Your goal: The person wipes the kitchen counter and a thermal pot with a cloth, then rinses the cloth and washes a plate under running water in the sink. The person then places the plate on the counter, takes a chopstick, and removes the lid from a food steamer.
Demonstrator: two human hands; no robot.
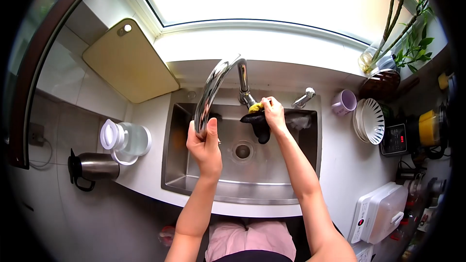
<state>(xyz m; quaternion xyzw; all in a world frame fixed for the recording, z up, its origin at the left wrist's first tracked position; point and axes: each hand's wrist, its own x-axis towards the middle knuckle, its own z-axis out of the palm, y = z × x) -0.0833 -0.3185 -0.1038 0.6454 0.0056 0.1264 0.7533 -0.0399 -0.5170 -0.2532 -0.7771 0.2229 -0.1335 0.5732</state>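
The chrome faucet (209, 92) arches over a steel sink (252, 184). Its spout end is gripped by my left hand (206, 150), fingers wrapped round it above the left part of the basin. My right hand (273, 112) is closed on a black and yellow cloth (257, 123) beside the faucet's base, and the black part hangs down over the basin. Below the cloth the round drain (242, 151) shows in the sink floor. A small chrome dispenser (304, 97) stands on the rim, right of my right hand.
At the left are a cutting board (131, 63), a clear pitcher (133, 138) and a steel jug (97, 166). On the right stand a purple mug (344, 102), striped plates (373, 121), a black appliance (394, 139) and a white lidded box (386, 213). A plant (388, 29) stands by the window.
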